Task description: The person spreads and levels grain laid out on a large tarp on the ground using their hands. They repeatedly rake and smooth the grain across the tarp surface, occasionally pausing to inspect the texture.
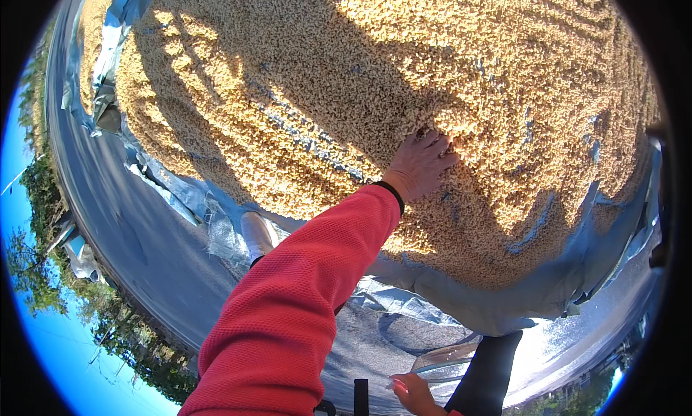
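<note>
My left hand (420, 166), in a red sleeve with a dark cuff, reaches palm down into a broad layer of golden grain (519, 162). Its fingers are spread, and their tips press into the grain, partly hidden. Under the grain lies a blue-grey tarpaulin (486, 305), its folded edge bare along the near side. Low in the picture, off the grain, is my right hand (415, 393), its fingers bent. Whether it holds anything is unclear. Just beyond that hand, a rounded see-through rim (448, 362) shows beside a dark trouser leg (489, 370).
A white shoe (258, 235) stands at the tarpaulin's edge, left of my forearm. Paved road (162, 254) runs along the left side. Wrinkled tarpaulin folds (111, 108) lie at the upper left. Trees (135, 356) border the road. Long shadows cross the grain.
</note>
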A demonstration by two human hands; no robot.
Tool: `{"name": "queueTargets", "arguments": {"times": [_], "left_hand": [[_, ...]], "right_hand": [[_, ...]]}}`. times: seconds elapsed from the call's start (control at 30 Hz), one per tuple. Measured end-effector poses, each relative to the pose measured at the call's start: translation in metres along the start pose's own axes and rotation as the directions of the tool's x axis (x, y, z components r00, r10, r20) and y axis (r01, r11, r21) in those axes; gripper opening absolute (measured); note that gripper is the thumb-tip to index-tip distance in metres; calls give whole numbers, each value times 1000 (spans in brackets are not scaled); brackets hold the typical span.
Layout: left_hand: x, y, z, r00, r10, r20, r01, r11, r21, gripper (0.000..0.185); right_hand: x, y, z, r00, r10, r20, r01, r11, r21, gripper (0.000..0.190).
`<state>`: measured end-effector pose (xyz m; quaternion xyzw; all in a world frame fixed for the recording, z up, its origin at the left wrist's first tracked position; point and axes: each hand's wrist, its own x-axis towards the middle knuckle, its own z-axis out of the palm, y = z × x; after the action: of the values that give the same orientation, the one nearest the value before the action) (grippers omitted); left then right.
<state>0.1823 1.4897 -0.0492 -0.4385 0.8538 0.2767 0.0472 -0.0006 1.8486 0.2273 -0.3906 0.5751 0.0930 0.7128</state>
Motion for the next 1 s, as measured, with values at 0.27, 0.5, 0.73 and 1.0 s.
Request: {"name": "queueTargets", "arguments": {"times": [0.27,0.5,0.73,1.0], "left_hand": [[-36,-178,-102,884,-438,-161,466,850,244,59],[-38,-255,-115,340,-906,-253,749,423,-510,91],[97,-199,-136,550,-780,-298,668,625,-404,104],[243,1,-97,832,-503,-234,422,848,-322,99]], "right_hand": [[12,2,8,997,79,-15,-79,997,-7,23],[7,19,12,991,117,-60,-117,993,3,23],[-4,46,15,993,-72,-97,68,997,-44,20],[-21,12,-68,989,-112,-91,121,988,99,19]]}}
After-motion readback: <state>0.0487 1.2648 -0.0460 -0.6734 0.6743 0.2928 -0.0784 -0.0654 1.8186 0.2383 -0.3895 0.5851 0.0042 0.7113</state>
